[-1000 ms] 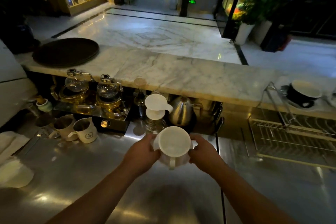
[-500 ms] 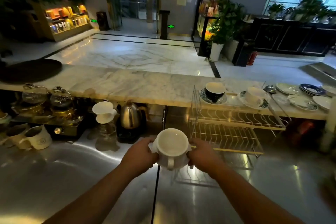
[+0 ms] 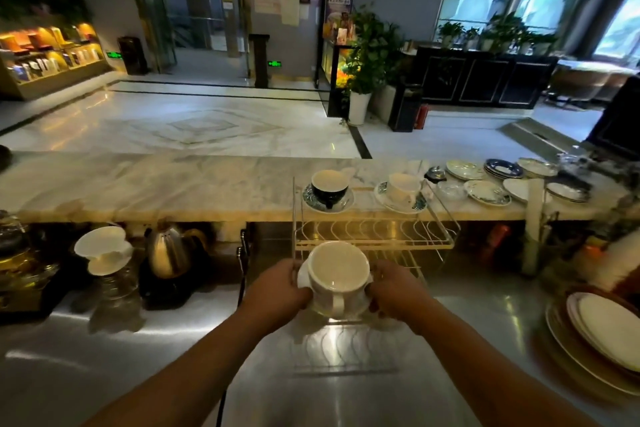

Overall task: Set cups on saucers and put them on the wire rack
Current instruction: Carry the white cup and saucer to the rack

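Arms stretched forward, my left hand [image 3: 277,288] and right hand [image 3: 394,291] grip the saucer [image 3: 302,277] by opposite edges, with the white cup [image 3: 337,270] on it, above the worktop [image 3: 138,357]. Half a second ago it was left of the wire rack [image 3: 374,243]; now it is directly before it.

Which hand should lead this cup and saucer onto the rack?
Right, probably. Both hands grip the saucer, but the right hand sits before the open shelves of the rack, while the left hand is level with its left post, which could block it.
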`<action>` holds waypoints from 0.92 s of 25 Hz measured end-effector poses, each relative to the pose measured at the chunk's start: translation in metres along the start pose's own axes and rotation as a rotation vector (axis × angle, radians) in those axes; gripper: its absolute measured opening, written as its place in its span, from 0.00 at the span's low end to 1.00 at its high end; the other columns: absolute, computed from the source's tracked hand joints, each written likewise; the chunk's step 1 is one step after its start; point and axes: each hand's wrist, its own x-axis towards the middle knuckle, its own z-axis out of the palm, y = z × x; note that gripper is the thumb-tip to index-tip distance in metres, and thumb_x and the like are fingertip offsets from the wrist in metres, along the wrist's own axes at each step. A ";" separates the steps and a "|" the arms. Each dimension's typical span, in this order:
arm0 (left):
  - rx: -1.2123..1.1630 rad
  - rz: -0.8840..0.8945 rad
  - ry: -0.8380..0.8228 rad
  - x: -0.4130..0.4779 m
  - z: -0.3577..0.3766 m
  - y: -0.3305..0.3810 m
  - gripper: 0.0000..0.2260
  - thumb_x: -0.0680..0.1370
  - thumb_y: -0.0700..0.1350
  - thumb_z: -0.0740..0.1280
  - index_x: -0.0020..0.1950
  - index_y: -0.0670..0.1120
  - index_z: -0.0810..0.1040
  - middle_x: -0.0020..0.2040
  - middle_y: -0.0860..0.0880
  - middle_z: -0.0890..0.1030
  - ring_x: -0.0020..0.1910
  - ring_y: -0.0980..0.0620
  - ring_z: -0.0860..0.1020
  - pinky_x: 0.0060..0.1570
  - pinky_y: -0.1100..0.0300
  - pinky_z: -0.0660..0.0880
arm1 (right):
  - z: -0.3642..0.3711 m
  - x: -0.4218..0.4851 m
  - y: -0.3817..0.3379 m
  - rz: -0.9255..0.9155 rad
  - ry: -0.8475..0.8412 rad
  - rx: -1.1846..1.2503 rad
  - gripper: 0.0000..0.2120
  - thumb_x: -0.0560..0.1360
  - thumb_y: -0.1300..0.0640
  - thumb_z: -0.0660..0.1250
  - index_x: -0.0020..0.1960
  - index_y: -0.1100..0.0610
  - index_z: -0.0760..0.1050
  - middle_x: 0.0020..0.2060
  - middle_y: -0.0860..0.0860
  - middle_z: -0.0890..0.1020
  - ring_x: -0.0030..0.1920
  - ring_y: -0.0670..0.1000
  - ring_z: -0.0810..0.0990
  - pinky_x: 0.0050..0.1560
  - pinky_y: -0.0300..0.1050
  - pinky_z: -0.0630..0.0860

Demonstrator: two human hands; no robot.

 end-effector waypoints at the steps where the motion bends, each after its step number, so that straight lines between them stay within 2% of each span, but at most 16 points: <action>1: 0.006 0.035 -0.006 0.014 0.004 0.009 0.22 0.69 0.47 0.74 0.61 0.56 0.76 0.49 0.55 0.82 0.44 0.54 0.81 0.40 0.55 0.79 | -0.010 0.008 0.003 0.015 0.030 0.002 0.21 0.75 0.65 0.67 0.67 0.53 0.75 0.44 0.55 0.83 0.37 0.52 0.84 0.32 0.41 0.80; 4: -0.006 0.103 -0.019 0.048 0.013 0.028 0.22 0.67 0.51 0.72 0.60 0.57 0.77 0.48 0.58 0.83 0.42 0.59 0.80 0.38 0.58 0.77 | -0.033 0.030 0.007 0.081 0.084 0.012 0.23 0.76 0.65 0.67 0.69 0.51 0.72 0.43 0.57 0.84 0.37 0.53 0.85 0.31 0.44 0.82; 6: -0.013 0.127 -0.039 0.073 0.020 0.042 0.22 0.67 0.53 0.71 0.61 0.57 0.77 0.46 0.59 0.82 0.41 0.58 0.82 0.37 0.57 0.78 | -0.049 0.049 0.012 0.121 0.090 0.027 0.25 0.77 0.63 0.66 0.71 0.48 0.70 0.42 0.57 0.85 0.37 0.54 0.86 0.30 0.44 0.80; 10: 0.020 0.135 -0.045 0.111 0.034 0.059 0.20 0.70 0.57 0.69 0.62 0.59 0.76 0.49 0.56 0.83 0.45 0.54 0.82 0.45 0.52 0.80 | -0.073 0.084 0.020 0.137 0.114 0.035 0.21 0.78 0.60 0.66 0.70 0.48 0.70 0.38 0.58 0.85 0.31 0.52 0.85 0.27 0.44 0.78; 13: 0.045 0.116 -0.025 0.138 0.048 0.066 0.20 0.70 0.56 0.69 0.62 0.60 0.78 0.49 0.57 0.84 0.46 0.55 0.82 0.44 0.54 0.78 | -0.086 0.118 0.031 0.109 0.076 0.004 0.19 0.78 0.60 0.66 0.67 0.48 0.72 0.36 0.58 0.85 0.28 0.50 0.84 0.26 0.43 0.77; 14: 0.051 0.110 -0.010 0.145 0.053 0.068 0.18 0.71 0.57 0.69 0.61 0.61 0.78 0.49 0.58 0.84 0.46 0.56 0.82 0.44 0.54 0.78 | -0.090 0.129 0.034 0.088 0.068 -0.002 0.18 0.78 0.61 0.66 0.66 0.50 0.72 0.37 0.57 0.85 0.29 0.50 0.84 0.27 0.44 0.79; 16: 0.051 0.080 0.032 0.157 0.062 0.071 0.12 0.75 0.60 0.69 0.58 0.64 0.76 0.46 0.60 0.82 0.43 0.59 0.81 0.38 0.58 0.75 | -0.098 0.152 0.038 0.019 0.030 0.006 0.18 0.76 0.63 0.68 0.65 0.51 0.74 0.44 0.55 0.84 0.36 0.50 0.86 0.36 0.47 0.84; 18: 0.062 0.043 0.064 0.166 0.070 0.072 0.12 0.76 0.58 0.70 0.59 0.61 0.79 0.46 0.60 0.82 0.43 0.60 0.80 0.36 0.59 0.72 | -0.102 0.171 0.041 -0.032 -0.023 0.012 0.20 0.75 0.65 0.69 0.64 0.51 0.75 0.46 0.52 0.83 0.38 0.50 0.86 0.36 0.44 0.84; 21: 0.075 0.004 0.104 0.179 0.079 0.075 0.16 0.76 0.54 0.70 0.63 0.58 0.79 0.51 0.57 0.83 0.47 0.56 0.80 0.44 0.55 0.77 | -0.110 0.195 0.045 -0.037 -0.068 0.004 0.18 0.75 0.66 0.69 0.62 0.52 0.76 0.43 0.52 0.83 0.35 0.48 0.86 0.31 0.39 0.80; 23: 0.089 -0.004 0.140 0.185 0.084 0.076 0.15 0.76 0.55 0.69 0.63 0.59 0.79 0.49 0.57 0.82 0.47 0.53 0.81 0.48 0.52 0.78 | -0.113 0.208 0.047 -0.049 -0.075 -0.034 0.15 0.75 0.63 0.70 0.60 0.51 0.76 0.43 0.53 0.84 0.34 0.49 0.85 0.28 0.38 0.79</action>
